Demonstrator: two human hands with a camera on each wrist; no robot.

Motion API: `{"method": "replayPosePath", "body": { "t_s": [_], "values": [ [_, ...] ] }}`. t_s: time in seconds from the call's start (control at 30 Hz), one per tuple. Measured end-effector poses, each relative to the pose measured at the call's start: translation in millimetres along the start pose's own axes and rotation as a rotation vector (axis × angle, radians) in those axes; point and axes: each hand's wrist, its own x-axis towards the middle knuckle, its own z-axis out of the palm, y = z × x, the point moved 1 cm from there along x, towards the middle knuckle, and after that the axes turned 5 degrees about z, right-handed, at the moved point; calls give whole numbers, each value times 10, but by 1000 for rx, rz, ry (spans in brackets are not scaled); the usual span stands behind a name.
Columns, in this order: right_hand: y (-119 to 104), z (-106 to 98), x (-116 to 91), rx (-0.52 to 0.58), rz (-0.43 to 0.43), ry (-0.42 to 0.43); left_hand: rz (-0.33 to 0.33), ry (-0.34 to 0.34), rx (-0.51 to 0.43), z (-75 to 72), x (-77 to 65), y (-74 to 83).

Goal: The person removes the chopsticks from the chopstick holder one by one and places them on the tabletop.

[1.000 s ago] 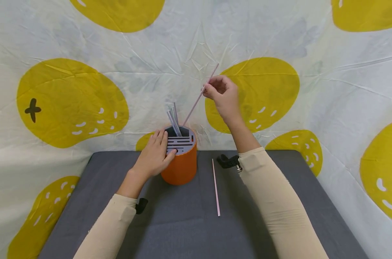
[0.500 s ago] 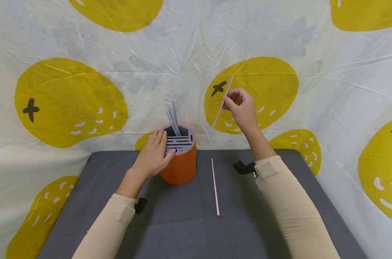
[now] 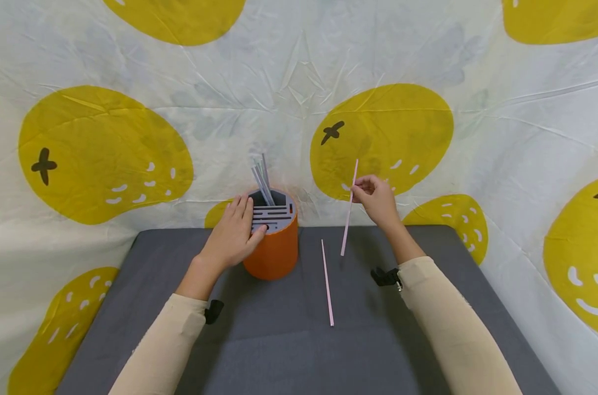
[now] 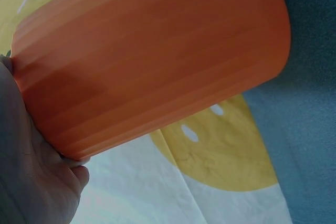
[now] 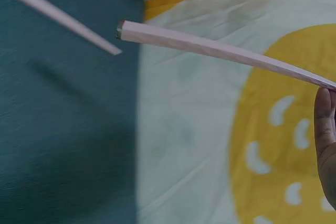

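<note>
An orange round utensil holder [image 3: 271,252] with a grey slotted top stands near the back of the table. My left hand [image 3: 232,233] rests on its top left side, fingers laid out straight and thumb over the front part. The left wrist view shows the holder's orange wall [image 4: 157,61] up close, with the hand [image 4: 31,166] at its rim. My right hand [image 3: 375,200] pinches a pink chopstick [image 3: 349,214] by its upper part, thick end down, to the holder's right. A second pink chopstick [image 3: 327,285] lies on the table between the hands.
Several thin pale sticks [image 3: 263,181] stand in the holder's rear opening. A dark grey cloth covers the table [image 3: 279,356]. Close behind it hangs a white cloth [image 3: 220,137] printed with large yellow shapes.
My right hand has moved right and down, drawing the pink chopstick away from the holder and lowering it toward the table. My left hand stays on the holder.
</note>
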Motion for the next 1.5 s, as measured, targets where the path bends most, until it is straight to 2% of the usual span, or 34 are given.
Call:
{"method": "replayPosePath", "body": {
  "t_s": [0.17,0.37,0.67,0.93,1.23,1.33,1.5],
  "values": [
    [304,36,-121,-93,86,-37,-6,-4,8,0,2,-6],
    [640,108,-271,-198,132,-70,-11,-4,17,-22,-1,-8],
    [949,302,-522,-330,254,-131,-19,-12,4,-32,-5,6],
    [1043,446,-652,-294,331,-159,-15,-16,8,-13,1,3],
    [1102,547,-698,-273,446,-164,-19,-19,7,6,4,4],
    [1105,570,-705,-296,441,-166,-17,-17,7,7,6,5],
    [1078,601,-726,-368,386,-159,-17,-16,6,0,4,6]
  ]
}}
